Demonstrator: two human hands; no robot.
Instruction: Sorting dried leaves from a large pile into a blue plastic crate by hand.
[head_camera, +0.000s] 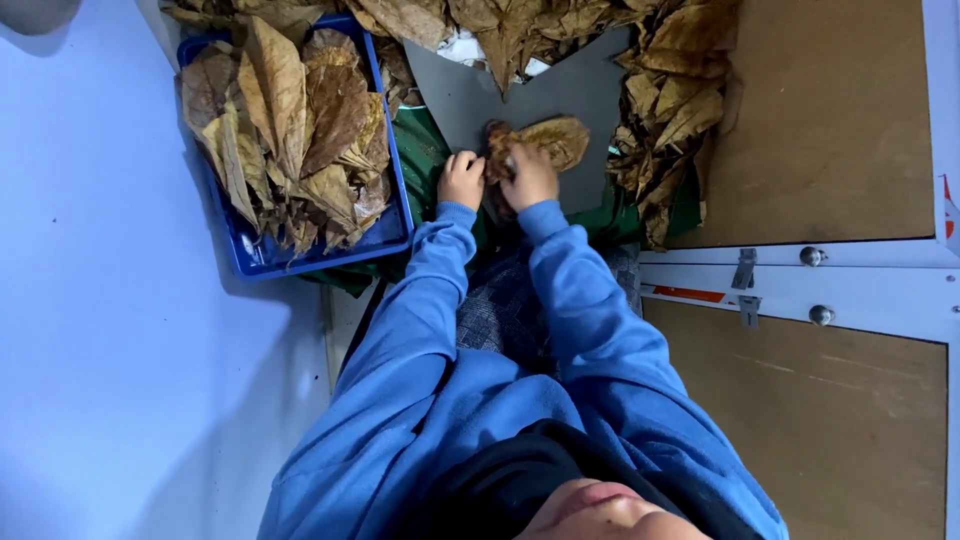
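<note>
Both hands on one dried brown leaf (540, 142), grey surface (470, 100). R hand (528, 176) fingers clamped on it. L hand (461, 180) fingers curled together beside it.

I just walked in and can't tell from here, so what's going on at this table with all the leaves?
A person in a blue sweatshirt is working a dried brown leaf on a grey board. The right hand presses on the leaf, and the left hand rests at its edge, fingers curled. A blue tray of dried leaves sits on their left, and a loose leaf pile lies on their right.
</note>
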